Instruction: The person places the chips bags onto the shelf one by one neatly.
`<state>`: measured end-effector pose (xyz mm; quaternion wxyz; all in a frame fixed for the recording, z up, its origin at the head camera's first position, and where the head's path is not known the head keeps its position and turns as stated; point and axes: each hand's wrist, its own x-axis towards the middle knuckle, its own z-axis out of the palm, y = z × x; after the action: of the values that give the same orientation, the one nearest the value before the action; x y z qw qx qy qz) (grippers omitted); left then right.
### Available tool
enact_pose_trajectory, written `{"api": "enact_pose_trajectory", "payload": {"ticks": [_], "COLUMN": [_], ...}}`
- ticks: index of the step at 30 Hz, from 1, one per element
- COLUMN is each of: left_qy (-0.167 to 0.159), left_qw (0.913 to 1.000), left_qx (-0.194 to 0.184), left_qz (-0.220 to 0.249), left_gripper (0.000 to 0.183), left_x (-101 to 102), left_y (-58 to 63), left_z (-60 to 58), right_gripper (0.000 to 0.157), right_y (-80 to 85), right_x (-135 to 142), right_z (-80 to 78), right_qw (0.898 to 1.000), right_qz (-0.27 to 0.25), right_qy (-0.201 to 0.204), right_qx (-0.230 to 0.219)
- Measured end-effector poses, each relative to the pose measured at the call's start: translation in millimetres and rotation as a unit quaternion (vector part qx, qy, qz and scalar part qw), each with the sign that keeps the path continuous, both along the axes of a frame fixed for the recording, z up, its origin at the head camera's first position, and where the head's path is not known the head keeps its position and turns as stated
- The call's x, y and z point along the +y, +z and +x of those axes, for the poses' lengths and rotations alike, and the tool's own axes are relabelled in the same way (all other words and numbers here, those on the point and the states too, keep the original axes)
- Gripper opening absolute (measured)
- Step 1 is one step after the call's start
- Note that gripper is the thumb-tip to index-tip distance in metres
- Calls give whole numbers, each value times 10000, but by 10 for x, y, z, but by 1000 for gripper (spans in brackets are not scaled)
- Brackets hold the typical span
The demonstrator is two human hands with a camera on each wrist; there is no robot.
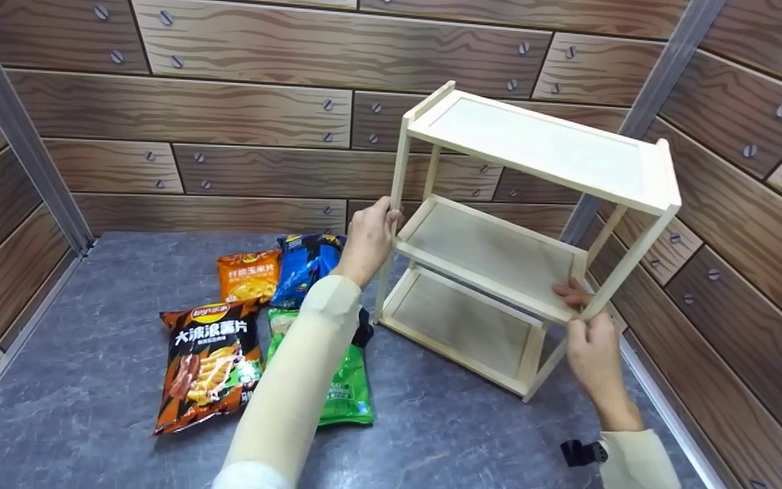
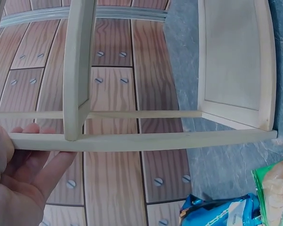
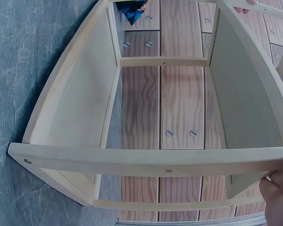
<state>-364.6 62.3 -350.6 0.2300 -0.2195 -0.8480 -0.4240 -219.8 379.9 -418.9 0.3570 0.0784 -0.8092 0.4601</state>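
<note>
A three-tier light wooden shelf (image 1: 540, 146) stands at the right of the grey floor, its open front facing me at an angle. My left hand (image 1: 366, 238) grips its left front post just above the middle tier. In the left wrist view the fingers (image 2: 52, 172) curl behind that post (image 2: 155, 141). My right hand (image 1: 593, 346) grips the right front post beside the middle tier, fingers reaching over the tier's edge. The right wrist view catches only part of the right hand (image 3: 279, 195), at the end of the post (image 3: 146, 160).
Left of the shelf lie several snack bags: a small orange bag (image 1: 250, 275), a blue bag (image 1: 296, 268), a black-and-orange potato chip bag (image 1: 208, 367) and a green bag (image 1: 347, 387) partly hidden by my left sleeve. Wood-plank-patterned walls (image 1: 241, 109) enclose the back and sides.
</note>
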Motion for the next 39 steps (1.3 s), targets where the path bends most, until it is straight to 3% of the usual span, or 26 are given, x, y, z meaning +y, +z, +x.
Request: {"api": "enact_pose_trajectory", "payload": {"ticks": [7, 13, 16, 21, 28, 34, 39], "left_qy": [-211, -321, -450, -422, -509, -435, -476], "left_qw": [9998, 9994, 9989, 9990, 9982, 9981, 9983], "left_qx": [31, -133, -159, 0, 210, 429, 333], "left_qz": [-42, 13, 39, 158, 231, 19, -3], "left_gripper": [20, 22, 21, 20, 23, 21, 25], "left_x": [-24, -27, -26, -90, -187, -217, -243], "left_y": [4, -24, -45, -60, -9, -29, -79], "left_z": [66, 158, 200, 274, 373, 425, 504], "right_gripper": [33, 40, 42, 44, 43, 43, 50], "right_y": [41, -1, -4, 62, 190, 238, 265], "right_x": [66, 135, 171, 190, 116, 92, 94], "right_z": [-85, -193, -217, -268, -375, -442, -517], "right_qw": [9995, 9956, 9935, 9941, 9921, 9829, 9743], "right_qz": [-295, -920, -1128, -719, -587, -792, -859], "right_qy": [-77, 67, -21, -428, -611, -669, -588], "right_qx": [96, 145, -124, -694, -923, -1524, -1997]}}
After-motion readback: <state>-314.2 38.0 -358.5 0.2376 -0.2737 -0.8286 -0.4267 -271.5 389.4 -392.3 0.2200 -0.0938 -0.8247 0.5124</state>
